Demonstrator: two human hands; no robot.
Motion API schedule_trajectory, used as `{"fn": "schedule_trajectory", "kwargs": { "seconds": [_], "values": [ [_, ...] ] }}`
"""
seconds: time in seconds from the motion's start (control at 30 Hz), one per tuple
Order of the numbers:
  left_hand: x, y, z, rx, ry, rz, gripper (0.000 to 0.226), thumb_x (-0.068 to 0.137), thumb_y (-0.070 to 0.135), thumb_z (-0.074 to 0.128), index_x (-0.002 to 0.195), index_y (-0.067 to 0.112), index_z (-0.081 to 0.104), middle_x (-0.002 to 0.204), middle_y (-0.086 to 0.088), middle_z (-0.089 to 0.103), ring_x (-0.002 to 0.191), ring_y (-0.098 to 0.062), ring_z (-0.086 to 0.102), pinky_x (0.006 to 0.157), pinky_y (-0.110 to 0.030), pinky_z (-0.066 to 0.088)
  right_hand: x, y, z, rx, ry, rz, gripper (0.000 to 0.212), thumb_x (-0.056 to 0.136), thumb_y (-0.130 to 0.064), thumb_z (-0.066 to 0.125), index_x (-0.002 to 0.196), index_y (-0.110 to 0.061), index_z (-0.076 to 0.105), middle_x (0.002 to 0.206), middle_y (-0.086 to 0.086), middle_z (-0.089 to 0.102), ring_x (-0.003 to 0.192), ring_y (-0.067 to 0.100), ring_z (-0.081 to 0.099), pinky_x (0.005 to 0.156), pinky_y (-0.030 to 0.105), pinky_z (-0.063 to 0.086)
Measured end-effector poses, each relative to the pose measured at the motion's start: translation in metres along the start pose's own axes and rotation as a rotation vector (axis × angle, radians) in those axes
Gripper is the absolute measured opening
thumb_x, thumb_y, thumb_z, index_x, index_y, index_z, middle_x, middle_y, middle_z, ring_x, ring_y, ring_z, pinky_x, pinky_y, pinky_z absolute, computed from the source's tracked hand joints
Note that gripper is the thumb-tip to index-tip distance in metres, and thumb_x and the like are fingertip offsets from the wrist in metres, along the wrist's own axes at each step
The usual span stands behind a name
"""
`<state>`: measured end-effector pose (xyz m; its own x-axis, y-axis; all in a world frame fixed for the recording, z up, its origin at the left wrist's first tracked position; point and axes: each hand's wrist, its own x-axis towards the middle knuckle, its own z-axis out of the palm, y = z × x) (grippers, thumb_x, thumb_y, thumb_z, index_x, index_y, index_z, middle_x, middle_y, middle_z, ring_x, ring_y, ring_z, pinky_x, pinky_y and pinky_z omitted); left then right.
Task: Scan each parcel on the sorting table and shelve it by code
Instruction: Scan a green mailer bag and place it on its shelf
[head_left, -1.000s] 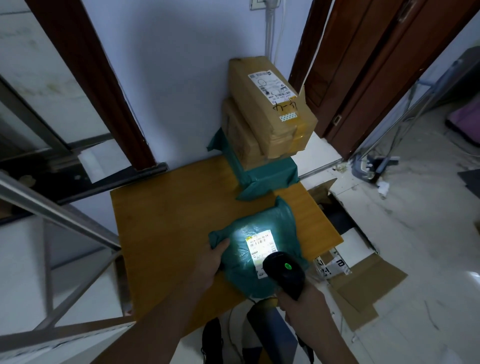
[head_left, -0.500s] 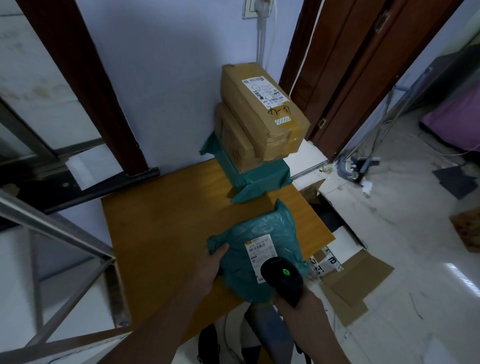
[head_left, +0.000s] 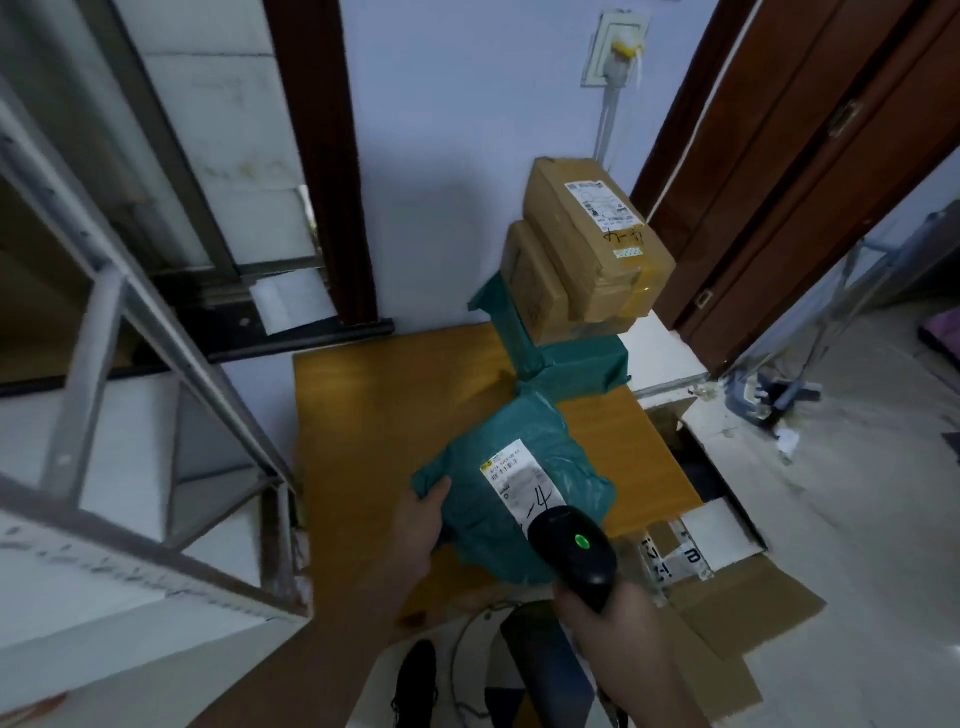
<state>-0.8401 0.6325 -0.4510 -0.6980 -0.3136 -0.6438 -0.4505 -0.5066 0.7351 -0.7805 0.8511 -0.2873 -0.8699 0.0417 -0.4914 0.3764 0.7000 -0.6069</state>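
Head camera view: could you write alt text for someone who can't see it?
A person's left hand grips the edge of a teal parcel on a wooden table while the right hand holds a black scanner, green light on, over its white label. Behind, two brown boxes are stacked on another teal parcel against the wall.

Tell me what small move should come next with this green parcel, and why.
Probably lift the green parcel off the table toward the shelf. The left hand already grips its edge, the scanner in the right hand shows a green light, and the label bears a handwritten code.
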Motion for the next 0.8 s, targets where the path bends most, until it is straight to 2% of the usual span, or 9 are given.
{"fn": "schedule_trajectory", "kwargs": {
  "seconds": [0.07, 0.13, 0.2, 0.27, 0.37, 0.47, 0.57, 0.7, 0.8],
  "values": [
    [-0.023, -0.015, -0.021, -0.012, 0.062, 0.036, 0.024, 0.101, 0.033, 0.068, 0.119, 0.018, 0.070, 0.119, -0.006, 0.076, 0.109, -0.029, 0.073, 0.096, -0.052, 0.060, -0.019, 0.009, 0.004, -0.023, -0.063, -0.071, 0.027, 0.081, -0.025, 0.072, 0.064, -0.009, 0.060, 0.052, 0.004, 0.055, 0.053, 0.019, 0.059, 0.052, 0.026, 0.040],
    [-0.058, -0.029, -0.038, -0.037, 0.123, 0.066, 0.020, 0.101, 0.033, 0.068, 0.113, 0.017, 0.071, 0.117, -0.007, 0.075, 0.108, -0.030, 0.072, 0.096, -0.050, 0.060, -0.041, 0.019, 0.005, -0.027, -0.105, -0.148, 0.018, 0.082, -0.027, 0.072, 0.073, -0.017, 0.059, 0.057, 0.002, 0.059, 0.059, 0.019, 0.063, 0.053, 0.025, 0.040],
    [-0.098, -0.045, -0.056, -0.068, 0.199, 0.089, 0.013, 0.103, 0.031, 0.066, 0.105, 0.019, 0.069, 0.110, -0.006, 0.074, 0.104, -0.030, 0.071, 0.093, -0.046, 0.060, -0.067, 0.030, 0.008, -0.014, -0.134, -0.214, 0.015, 0.084, -0.027, 0.072, 0.080, -0.024, 0.058, 0.064, 0.001, 0.063, 0.065, 0.020, 0.065, 0.054, 0.024, 0.042],
    [-0.138, -0.062, -0.075, -0.113, 0.275, 0.090, 0.010, 0.103, 0.029, 0.066, 0.097, 0.021, 0.069, 0.103, -0.006, 0.074, 0.100, -0.031, 0.072, 0.094, -0.048, 0.060, -0.097, 0.040, 0.010, 0.008, -0.174, -0.256, 0.014, 0.085, -0.025, 0.073, 0.081, -0.026, 0.060, 0.070, 0.003, 0.067, 0.070, 0.022, 0.066, 0.057, 0.026, 0.044],
    [-0.191, -0.086, -0.107, -0.167, 0.353, 0.092, 0.016, 0.102, 0.028, 0.067, 0.105, 0.013, 0.073, 0.101, -0.013, 0.078, 0.096, -0.036, 0.075, 0.091, -0.054, 0.061, -0.135, 0.052, 0.018, 0.043, -0.235, -0.332, 0.014, 0.085, -0.019, 0.074, 0.081, -0.017, 0.061, 0.063, 0.005, 0.063, 0.061, 0.020, 0.058, 0.058, 0.028, 0.043],
    [-0.239, -0.101, -0.139, -0.249, 0.385, 0.121, 0.017, 0.105, 0.022, 0.061, 0.113, 0.010, 0.070, 0.103, -0.015, 0.078, 0.096, -0.034, 0.075, 0.083, -0.045, 0.064, -0.168, 0.050, 0.034, 0.016, -0.302, -0.408, 0.016, 0.086, -0.019, 0.073, 0.095, -0.023, 0.061, 0.071, -0.006, 0.062, 0.068, 0.009, 0.058, 0.058, 0.015, 0.042],
    [-0.274, -0.113, -0.177, -0.316, 0.435, 0.130, 0.018, 0.106, 0.021, 0.060, 0.114, 0.009, 0.070, 0.107, -0.017, 0.077, 0.101, -0.037, 0.074, 0.093, -0.049, 0.060, -0.193, 0.043, 0.058, -0.017, -0.364, -0.468, 0.019, 0.087, -0.020, 0.071, 0.102, -0.025, 0.061, 0.080, -0.008, 0.063, 0.074, 0.001, 0.058, 0.057, 0.009, 0.039],
    [-0.310, -0.119, -0.234, -0.398, 0.535, 0.146, 0.013, 0.104, 0.024, 0.063, 0.110, 0.014, 0.070, 0.105, -0.014, 0.078, 0.100, -0.035, 0.075, 0.092, -0.048, 0.061, -0.224, 0.027, 0.097, -0.071, -0.446, -0.483, 0.013, 0.083, -0.026, 0.072, 0.093, -0.028, 0.063, 0.078, -0.002, 0.066, 0.073, 0.015, 0.061, 0.065, 0.025, 0.045],
    [-0.328, -0.116, -0.284, -0.462, 0.604, 0.161, 0.014, 0.104, 0.025, 0.063, 0.112, 0.014, 0.069, 0.106, -0.014, 0.078, 0.099, -0.035, 0.075, 0.095, -0.051, 0.060, -0.248, 0.008, 0.129, -0.082, -0.518, -0.494, 0.018, 0.085, -0.017, 0.071, 0.099, -0.026, 0.064, 0.075, 0.005, 0.067, 0.064, 0.015, 0.062, 0.053, 0.017, 0.045]
  ]
}}
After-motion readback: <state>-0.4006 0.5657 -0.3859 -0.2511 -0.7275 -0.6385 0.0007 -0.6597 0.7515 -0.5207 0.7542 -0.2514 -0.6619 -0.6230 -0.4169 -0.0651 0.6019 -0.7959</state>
